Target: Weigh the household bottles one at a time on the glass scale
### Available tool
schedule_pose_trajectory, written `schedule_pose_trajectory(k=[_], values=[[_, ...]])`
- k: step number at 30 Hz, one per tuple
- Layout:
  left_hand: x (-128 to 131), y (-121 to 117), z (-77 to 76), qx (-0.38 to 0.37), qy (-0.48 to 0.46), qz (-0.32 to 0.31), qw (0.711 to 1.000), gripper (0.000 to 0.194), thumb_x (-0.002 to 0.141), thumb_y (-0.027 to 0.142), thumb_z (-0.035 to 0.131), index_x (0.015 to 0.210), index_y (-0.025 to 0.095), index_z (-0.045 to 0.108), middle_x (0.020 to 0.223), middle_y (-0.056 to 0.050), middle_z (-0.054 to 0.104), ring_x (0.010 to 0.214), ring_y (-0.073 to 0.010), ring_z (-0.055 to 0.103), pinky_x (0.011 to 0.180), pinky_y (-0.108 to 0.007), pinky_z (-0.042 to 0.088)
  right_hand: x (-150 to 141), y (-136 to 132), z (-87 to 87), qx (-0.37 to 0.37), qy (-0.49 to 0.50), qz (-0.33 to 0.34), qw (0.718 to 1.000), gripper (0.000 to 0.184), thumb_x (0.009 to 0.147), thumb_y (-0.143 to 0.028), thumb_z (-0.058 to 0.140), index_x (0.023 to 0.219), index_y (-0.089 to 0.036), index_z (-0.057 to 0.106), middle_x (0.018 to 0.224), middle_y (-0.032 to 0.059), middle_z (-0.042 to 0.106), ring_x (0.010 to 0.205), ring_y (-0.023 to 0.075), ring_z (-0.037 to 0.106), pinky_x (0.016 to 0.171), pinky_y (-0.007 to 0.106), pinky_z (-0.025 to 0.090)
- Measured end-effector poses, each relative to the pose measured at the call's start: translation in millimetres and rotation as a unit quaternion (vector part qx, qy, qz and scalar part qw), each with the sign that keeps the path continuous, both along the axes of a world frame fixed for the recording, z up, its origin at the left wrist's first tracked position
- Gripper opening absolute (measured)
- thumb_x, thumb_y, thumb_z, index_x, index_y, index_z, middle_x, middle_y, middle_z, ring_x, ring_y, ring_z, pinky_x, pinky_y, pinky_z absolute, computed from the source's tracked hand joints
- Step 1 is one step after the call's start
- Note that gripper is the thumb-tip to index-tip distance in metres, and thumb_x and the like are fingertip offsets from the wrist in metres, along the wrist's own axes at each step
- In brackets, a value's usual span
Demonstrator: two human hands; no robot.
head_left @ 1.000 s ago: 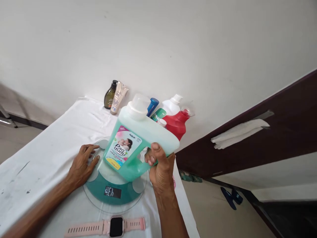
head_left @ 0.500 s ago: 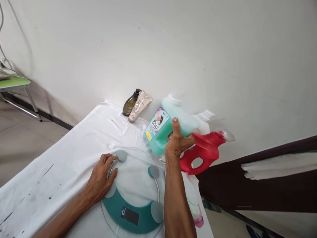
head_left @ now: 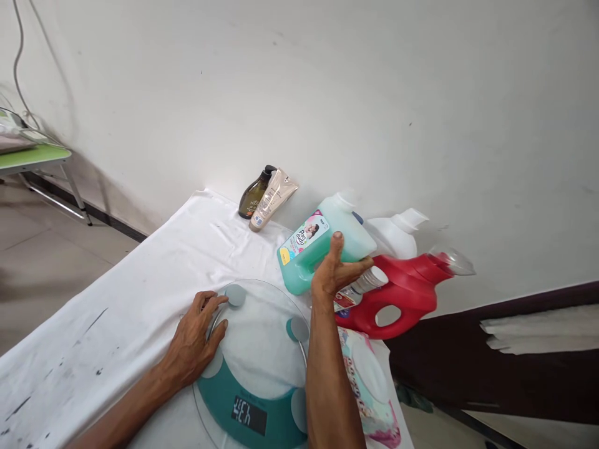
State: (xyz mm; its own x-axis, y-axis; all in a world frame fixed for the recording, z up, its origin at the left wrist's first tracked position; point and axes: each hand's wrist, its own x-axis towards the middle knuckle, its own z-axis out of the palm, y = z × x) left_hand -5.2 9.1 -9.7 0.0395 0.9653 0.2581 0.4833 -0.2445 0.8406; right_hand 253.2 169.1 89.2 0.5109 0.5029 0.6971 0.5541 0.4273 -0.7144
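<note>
A round glass bathroom scale (head_left: pixel 262 337) with a teal band lies on the white cloth, its display showing lit digits. My left hand (head_left: pixel 199 337) rests on the scale's left edge, thumb and index finger apart, the index finger at a grey round pad. Over the bottles right of the scale, my right hand (head_left: pixel 333 271) has its thumb raised and its visible fingers stretched rightward. It overlaps a tilted green jug (head_left: pixel 292 271); contact is unclear. Close by its fingers are a small white-capped bottle (head_left: pixel 372 279) and a red detergent bottle (head_left: pixel 416 293) with a clear cap.
A white bottle (head_left: pixel 393 234) leans behind the red one. Against the wall stand a dark pump bottle (head_left: pixel 253 196) and a beige tube (head_left: pixel 272 199). A pack of wipes (head_left: pixel 374 386) lies at the table's right edge. A green-topped folding table (head_left: pixel 37 156) is at far left.
The view has shifted slightly. Digits on the scale's display are now fuller. The blurred bottles look settled, and the small white-capped bottle now shows beside my right hand. My left hand stays on the scale.
</note>
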Motion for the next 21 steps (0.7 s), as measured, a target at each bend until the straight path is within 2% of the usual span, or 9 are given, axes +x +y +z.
schedule_pose_trajectory(k=[2,3,5,6,8,11,14,17,21], values=[[0,0,-1.5,0.005,-0.001,0.001,1.0,0.037,0.102,0.035,0.053,0.138,0.031,0.06,0.134,-0.012,0.058,0.109,-0.0288,0.07,0.088,-0.048,0.062,-9,-12,9.6,0.052,-0.018,-0.134,0.99,0.062,0.084,-0.064,0.073,0.121,-0.021,0.049,0.127,0.0196,0.055,0.127,0.0373,0.053,0.111,0.06,0.046],[0,0,-2.5,0.007,-0.001,0.0,1.0,0.037,0.102,0.035,0.052,0.138,0.031,0.06,0.134,-0.011,0.058,0.109,-0.0285,0.07,0.088,-0.048,0.062,-17,-17,15.6,0.071,-0.053,-0.174,0.981,0.071,0.082,-0.062,0.077,0.13,-0.018,0.047,0.14,0.0239,0.048,0.138,0.0406,0.045,0.118,0.064,0.037],[1,0,-4.1,0.009,-0.001,-0.002,1.0,0.037,0.103,0.035,0.051,0.139,0.03,0.059,0.134,-0.012,0.058,0.107,-0.0278,0.07,0.085,-0.047,0.062,-34,-22,26.5,0.088,-0.164,-0.172,0.967,0.083,0.084,-0.057,0.076,0.146,-0.015,0.038,0.157,0.0276,0.032,0.152,0.0427,0.028,0.124,0.069,0.025],[1,0,-4.5,0.009,0.0,-0.002,1.0,0.037,0.103,0.035,0.051,0.139,0.03,0.059,0.135,-0.012,0.057,0.106,-0.0275,0.07,0.084,-0.047,0.062,-44,-21,30.2,0.091,-0.216,-0.157,0.959,0.082,0.088,-0.055,0.071,0.15,-0.016,0.034,0.159,0.0272,0.03,0.154,0.0417,0.026,0.125,0.069,0.024],[1,0,-3.4,0.01,-0.001,0.0,1.0,0.037,0.103,0.034,0.05,0.139,0.029,0.059,0.135,-0.012,0.057,0.106,-0.0273,0.07,0.084,-0.047,0.062,-63,-6,32.0,0.065,-0.267,-0.084,0.958,0.076,0.093,-0.052,0.063,0.153,-0.017,0.032,0.158,0.0246,0.035,0.154,0.038,0.031,0.124,0.066,0.028],[0,0,2.2,0.011,-0.005,0.0,1.0,0.036,0.101,0.032,0.053,0.136,0.029,0.061,0.133,-0.011,0.058,0.103,-0.0267,0.071,0.085,-0.046,0.062,-87,40,22.1,-0.087,-0.159,0.032,0.983,0.073,0.087,-0.048,0.066,0.146,-0.015,0.038,0.152,0.0229,0.045,0.146,0.033,0.044,0.123,0.054,0.034],[0,0,7.9,0.013,-0.009,-0.005,1.0,0.036,0.099,0.027,0.055,0.135,0.028,0.061,0.129,-0.011,0.06,0.102,-0.0263,0.071,0.086,-0.046,0.063,-103,94,6.7,-0.199,-0.03,0.034,0.979,0.07,0.078,-0.043,0.074,0.133,-0.011,0.046,0.144,0.0262,0.052,0.14,0.0364,0.05,0.119,0.052,0.038],[1,-1,8.7,0.013,-0.006,-0.004,1.0,0.038,0.099,0.024,0.054,0.136,0.028,0.059,0.13,-0.012,0.059,0.107,-0.0279,0.069,0.087,-0.047,0.063,-110,133,-5.7,-0.232,0.013,0.025,0.972,0.051,0.08,-0.041,0.071,0.119,-0.015,0.053,0.125,0.0215,0.064,0.123,0.0374,0.062,0.109,0.053,0.046],[2,-1,6.4,-0.004,0.0,-0.008,1.0,0.04,0.099,0.023,0.053,0.139,0.026,0.057,0.134,-0.014,0.056,0.11,-0.0298,0.068,0.087,-0.05,0.062,-108,148,-14.0,-0.236,0.04,0.008,0.971,0.021,0.082,-0.034,0.062,0.099,-0.022,0.058,0.109,0.0131,0.072,0.109,0.0326,0.067,0.102,0.048,0.049]])
